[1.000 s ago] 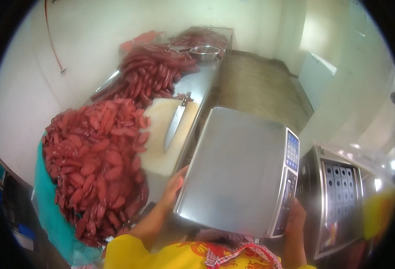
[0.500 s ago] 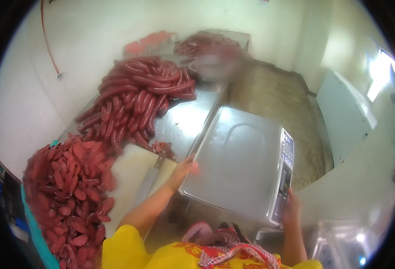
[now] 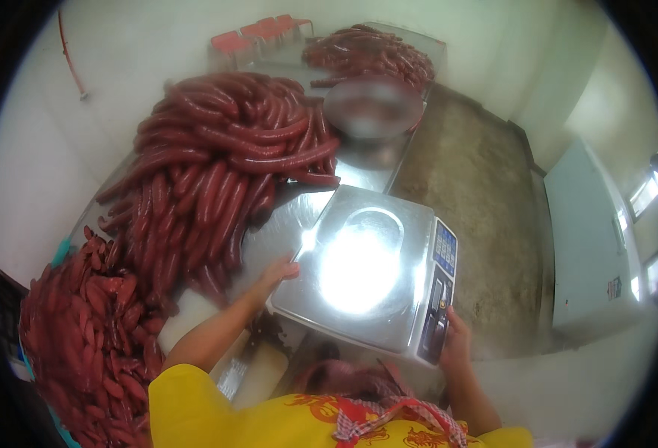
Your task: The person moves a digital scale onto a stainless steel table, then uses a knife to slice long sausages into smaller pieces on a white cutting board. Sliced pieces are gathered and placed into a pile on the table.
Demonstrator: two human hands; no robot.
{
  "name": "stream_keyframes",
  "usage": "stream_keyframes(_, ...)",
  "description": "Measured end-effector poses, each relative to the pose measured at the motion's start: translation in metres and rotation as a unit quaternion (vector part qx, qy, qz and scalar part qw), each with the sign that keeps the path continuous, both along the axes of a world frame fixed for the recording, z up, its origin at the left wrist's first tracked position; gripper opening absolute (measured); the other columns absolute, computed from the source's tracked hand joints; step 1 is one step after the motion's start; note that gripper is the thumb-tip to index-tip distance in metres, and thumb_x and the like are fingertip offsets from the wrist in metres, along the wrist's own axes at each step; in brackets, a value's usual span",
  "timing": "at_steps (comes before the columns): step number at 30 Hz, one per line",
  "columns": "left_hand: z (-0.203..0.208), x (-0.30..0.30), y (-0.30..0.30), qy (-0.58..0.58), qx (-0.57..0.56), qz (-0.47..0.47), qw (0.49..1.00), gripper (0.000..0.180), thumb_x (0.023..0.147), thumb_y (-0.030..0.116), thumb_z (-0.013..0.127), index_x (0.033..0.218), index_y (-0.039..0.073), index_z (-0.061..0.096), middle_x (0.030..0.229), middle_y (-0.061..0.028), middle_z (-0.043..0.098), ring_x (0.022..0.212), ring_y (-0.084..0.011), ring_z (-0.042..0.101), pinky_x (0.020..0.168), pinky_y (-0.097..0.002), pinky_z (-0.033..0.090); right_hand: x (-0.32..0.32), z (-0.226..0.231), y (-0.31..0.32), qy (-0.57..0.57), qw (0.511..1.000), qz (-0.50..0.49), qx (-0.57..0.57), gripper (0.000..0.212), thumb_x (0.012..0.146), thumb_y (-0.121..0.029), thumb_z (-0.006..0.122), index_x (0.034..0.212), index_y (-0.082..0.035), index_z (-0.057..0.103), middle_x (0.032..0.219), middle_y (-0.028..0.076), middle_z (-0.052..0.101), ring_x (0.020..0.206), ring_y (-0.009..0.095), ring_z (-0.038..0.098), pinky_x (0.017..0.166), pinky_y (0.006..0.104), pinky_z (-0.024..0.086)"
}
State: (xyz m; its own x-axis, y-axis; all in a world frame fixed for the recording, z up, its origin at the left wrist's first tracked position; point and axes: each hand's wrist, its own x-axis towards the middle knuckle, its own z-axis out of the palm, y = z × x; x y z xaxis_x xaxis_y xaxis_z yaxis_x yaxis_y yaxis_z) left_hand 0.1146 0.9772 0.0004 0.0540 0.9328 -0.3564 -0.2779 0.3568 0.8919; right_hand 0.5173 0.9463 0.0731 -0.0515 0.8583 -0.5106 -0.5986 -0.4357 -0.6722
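A weighing scale (image 3: 336, 216) with a flat steel top and a keypad and display panel along its right side is held level between my hands. My left hand (image 3: 278, 273) grips its left edge, the thumb on top and the other fingers mostly hidden underneath. On the panel side, my right hand (image 3: 457, 342) is closed round the near right corner. Left of the scale, a large heap of long dark-red sausages (image 3: 217, 149) covers the steel table (image 3: 280, 216). Nearer me lies a pile of sliced sausage (image 3: 94, 336). Below my left forearm, a cutting board (image 3: 187, 317) is partly visible.
Farther back, a round metal basin (image 3: 374, 112) with blurred contents stands on the table, with more sausages (image 3: 366, 52) behind it. Red stools (image 3: 232, 43) line the far wall. Concrete floor (image 3: 486, 194) runs along the table's right side, and a pale door-like panel (image 3: 590, 246) stands at the right.
The scale has shifted left toward the sausage heap, still in both hands. My view has tilted, bringing more of the far table and stools into sight; the knife on the board is now largely covered.
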Motion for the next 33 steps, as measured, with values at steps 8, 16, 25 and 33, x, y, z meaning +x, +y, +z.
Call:
stream_keyframes(8,0.016,-0.028,0.015,-0.025,0.000,-0.015,1.000,0.087,0.073,0.041,0.068,0.143,0.002,0.034,0.125,-0.0137,0.055,0.109,-0.0231,0.058,0.093,-0.0343,0.046,-0.034,-0.012,0.045,-0.009,0.998,0.045,-0.036,0.045,0.099,-0.042,0.044,0.120,-0.003,0.057,0.108,0.010,0.066,0.092,0.021,0.066,0.084,0.0366,0.054)
stream_keyframes(16,0.049,-0.073,-0.003,0.026,-0.022,0.013,0.999,0.078,0.079,0.020,0.064,0.147,0.001,0.031,0.132,-0.0127,0.051,0.117,-0.0204,0.052,0.100,-0.0304,0.039,-0.081,-0.044,0.042,0.107,0.986,0.060,-0.114,0.046,0.100,-0.043,0.040,0.123,-0.006,0.055,0.114,0.011,0.064,0.100,0.026,0.063,0.091,0.0430,0.050)
stream_keyframes(25,0.024,-0.083,0.003,0.006,0.014,0.000,1.000,0.069,0.080,0.016,0.061,0.142,-0.002,0.037,0.132,-0.0094,0.051,0.117,-0.0184,0.050,0.100,-0.0297,0.039,-0.087,-0.027,0.047,0.057,0.995,0.032,-0.069,0.038,0.101,-0.034,0.043,0.118,-0.002,0.055,0.106,0.009,0.066,0.091,0.020,0.065,0.082,0.0369,0.054)
stream_keyframes(33,0.052,-0.073,0.018,0.097,-0.068,0.050,0.992,0.059,0.084,0.020,0.062,0.135,-0.004,0.045,0.123,-0.0107,0.057,0.114,-0.0200,0.053,0.098,-0.0298,0.040,-0.089,-0.032,0.079,0.093,0.990,0.056,-0.087,0.037,0.102,-0.031,0.042,0.117,-0.001,0.055,0.106,0.011,0.066,0.089,0.021,0.065,0.081,0.0377,0.055)
